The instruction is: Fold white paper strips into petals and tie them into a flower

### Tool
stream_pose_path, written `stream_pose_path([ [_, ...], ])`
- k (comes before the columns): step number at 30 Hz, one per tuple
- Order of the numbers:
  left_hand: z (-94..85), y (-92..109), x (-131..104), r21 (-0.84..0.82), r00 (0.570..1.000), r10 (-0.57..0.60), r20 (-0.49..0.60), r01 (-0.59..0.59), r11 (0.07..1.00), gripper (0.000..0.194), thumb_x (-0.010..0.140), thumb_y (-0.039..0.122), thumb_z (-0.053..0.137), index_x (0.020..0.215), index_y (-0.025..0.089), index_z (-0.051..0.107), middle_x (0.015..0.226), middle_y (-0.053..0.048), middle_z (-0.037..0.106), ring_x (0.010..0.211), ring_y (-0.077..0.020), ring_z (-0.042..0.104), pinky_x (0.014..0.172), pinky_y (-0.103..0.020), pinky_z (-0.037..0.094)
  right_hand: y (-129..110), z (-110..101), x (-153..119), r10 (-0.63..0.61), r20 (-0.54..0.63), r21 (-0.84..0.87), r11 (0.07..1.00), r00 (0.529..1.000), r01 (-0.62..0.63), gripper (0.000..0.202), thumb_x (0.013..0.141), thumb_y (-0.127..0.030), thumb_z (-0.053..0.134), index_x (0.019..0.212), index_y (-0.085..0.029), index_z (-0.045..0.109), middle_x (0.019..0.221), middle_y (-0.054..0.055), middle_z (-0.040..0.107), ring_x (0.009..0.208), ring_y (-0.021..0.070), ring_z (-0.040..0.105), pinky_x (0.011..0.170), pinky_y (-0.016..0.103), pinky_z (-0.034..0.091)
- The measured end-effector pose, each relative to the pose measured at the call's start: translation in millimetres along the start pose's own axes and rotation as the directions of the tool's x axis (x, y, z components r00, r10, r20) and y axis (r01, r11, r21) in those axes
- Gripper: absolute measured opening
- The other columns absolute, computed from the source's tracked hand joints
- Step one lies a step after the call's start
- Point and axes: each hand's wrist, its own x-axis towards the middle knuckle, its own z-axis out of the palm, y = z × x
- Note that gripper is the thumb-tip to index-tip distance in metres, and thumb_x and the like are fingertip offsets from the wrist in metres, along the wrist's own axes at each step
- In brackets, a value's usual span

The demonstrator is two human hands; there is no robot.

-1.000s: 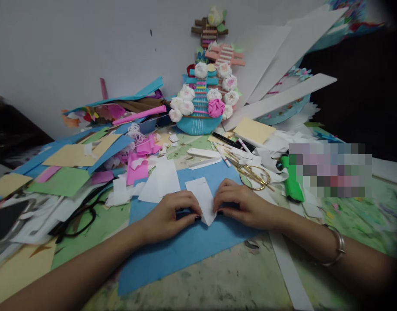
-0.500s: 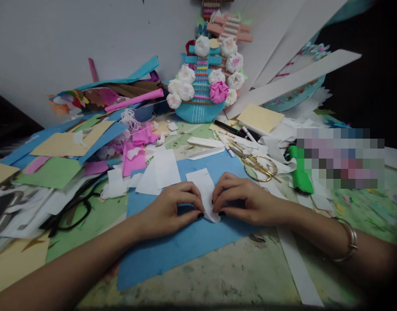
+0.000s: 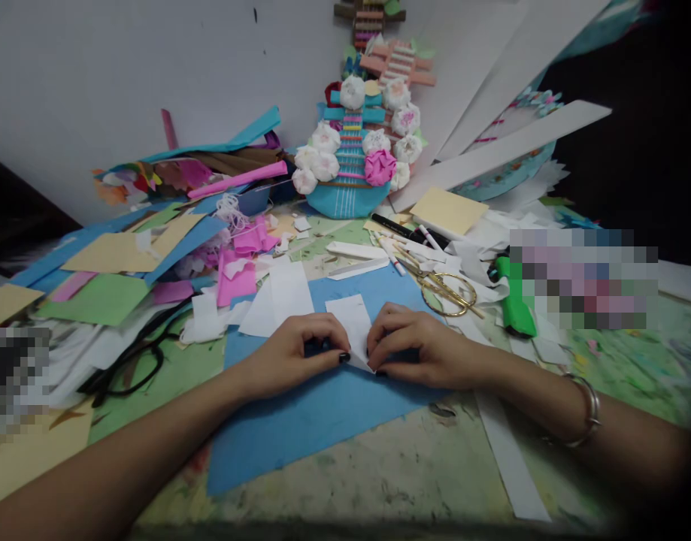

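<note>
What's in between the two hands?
A small piece of white paper is between the left hand and the right hand, over a blue sheet. The head view shows it.

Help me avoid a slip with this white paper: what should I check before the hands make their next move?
1. Right hand on the white paper: ok, fingertips at its near corner.
2. Left hand gripping it: cannot tell; fingertips are at its left edge, grip unclear.
3. Blue sheet underneath: ok, it lies below the paper and both hands.
4. Gold-handled scissors out of the way: ok, neither hand holds them.
5. Surroundings uncluttered: not ok, pink paper and other scraps lie close by.
</note>
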Motion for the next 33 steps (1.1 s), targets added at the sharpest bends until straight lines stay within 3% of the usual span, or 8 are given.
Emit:
stream_pose_path([
  [5, -3.3, -0.4, 0.6, -0.046, 1.0, 0.008, -0.001, -0.008, 0.999, 0.01, 0.082, 0.02, 0.057, 0.08, 0.016, 0.067, 0.085, -0.006, 0.064, 0.078, -0.0153, 0.059, 0.072, -0.029, 0.048, -0.6, -2.6, 0.4, 0.01, -0.078, 0.034, 0.999, 0.997, -0.008, 0.013, 0.079, -0.01, 0.06, 0.086, -0.017, 0.068, 0.088, 0.005, 0.067, 0.087, 0.0152, 0.055, 0.084, 0.033, 0.042],
  [12, -1.2, -3.5, 1.0, 0.017, 0.997, 0.076, 0.026, -0.077, 0.997, 0.01, 0.078, 0.016, 0.062, 0.08, 0.018, 0.071, 0.085, -0.005, 0.064, 0.079, -0.0152, 0.061, 0.074, -0.03, 0.048, -4.4, -3.2, 0.6, -0.045, 0.025, -0.009, 0.999, 0.999, 0.045, 0.017, 0.079, -0.006, 0.056, 0.088, -0.016, 0.067, 0.09, 0.004, 0.069, 0.091, 0.0161, 0.053, 0.087, 0.033, 0.04],
  [18, 0.4, 0.6, 2.4, 0.008, 0.997, 0.041, 0.061, -0.042, 0.999, 0.008, 0.076, 0.015, 0.063, 0.079, 0.016, 0.071, 0.085, -0.005, 0.064, 0.079, -0.0144, 0.06, 0.077, -0.029, 0.047, -4.1, 1.6, 2.8, -0.058, 0.052, 0.008, 0.998, 0.997, 0.058, 0.021, 0.084, -0.007, 0.052, 0.094, -0.017, 0.068, 0.092, 0.004, 0.069, 0.091, 0.0157, 0.052, 0.088, 0.033, 0.038],
  [25, 4.9, 4.6, 1.9, 0.093, 0.998, -0.007, 0.059, 0.002, 0.996, 0.007, 0.076, 0.014, 0.063, 0.078, 0.017, 0.068, 0.087, -0.003, 0.061, 0.083, -0.014, 0.058, 0.08, -0.029, 0.045, -5.6, 4.8, 4.2, 0.161, -0.022, 0.037, 0.986, 0.987, -0.16, 0.015, 0.079, -0.01, 0.062, 0.093, -0.014, 0.063, 0.085, 0.006, 0.065, 0.083, 0.0151, 0.056, 0.076, 0.028, 0.042],
  [33, 10.9, 12.0, 3.3, 0.17, 0.999, -0.041, 0.035, 0.034, 0.985, 0.004, 0.075, 0.013, 0.062, 0.075, 0.017, 0.063, 0.083, -0.001, 0.06, 0.081, -0.0142, 0.055, 0.078, -0.029, 0.044, -3.4, 10.2, 4.9, 0.249, -0.079, 0.072, 0.967, 0.965, -0.243, 0.011, 0.074, -0.016, 0.069, 0.084, -0.016, 0.063, 0.079, 0.002, 0.065, 0.075, 0.0126, 0.058, 0.071, 0.025, 0.043],
])
